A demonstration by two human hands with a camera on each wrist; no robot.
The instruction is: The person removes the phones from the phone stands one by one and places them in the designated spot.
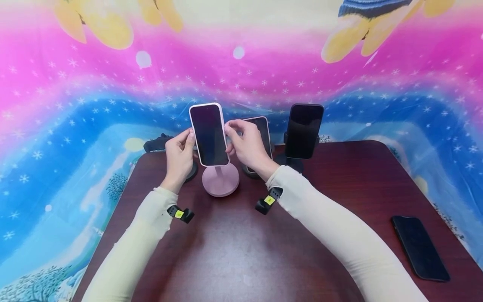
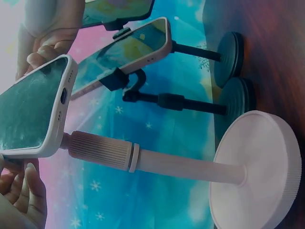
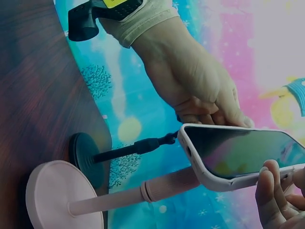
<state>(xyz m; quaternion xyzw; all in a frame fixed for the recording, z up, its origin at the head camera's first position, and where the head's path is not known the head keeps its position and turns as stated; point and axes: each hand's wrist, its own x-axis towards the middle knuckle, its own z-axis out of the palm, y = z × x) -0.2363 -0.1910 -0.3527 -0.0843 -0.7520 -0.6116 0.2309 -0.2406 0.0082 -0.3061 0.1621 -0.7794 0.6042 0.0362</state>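
A phone in a pale pink-white case (image 1: 209, 134) stands upright, tilted back, on a pink phone stand (image 1: 220, 182) with a round base. My left hand (image 1: 179, 157) pinches its left edge, thumb toward the front and fingers behind. At the right edge, my right hand (image 1: 247, 142) holds the case between thumb and bent fingers. The stand's ribbed column (image 2: 100, 150) joins the phone from behind, as the left wrist view shows. In the right wrist view my right fingers (image 3: 269, 191) lie along the case's near edge, with the left hand (image 3: 190, 76) at the far one.
Behind my right hand, another pale-cased phone (image 1: 263, 130) sits on a black stand. Right of it, a black phone (image 1: 304, 131) is held upright on its own stand. A dark holder (image 1: 156, 144) is at back left. One black phone (image 1: 420, 247) lies flat at the right.
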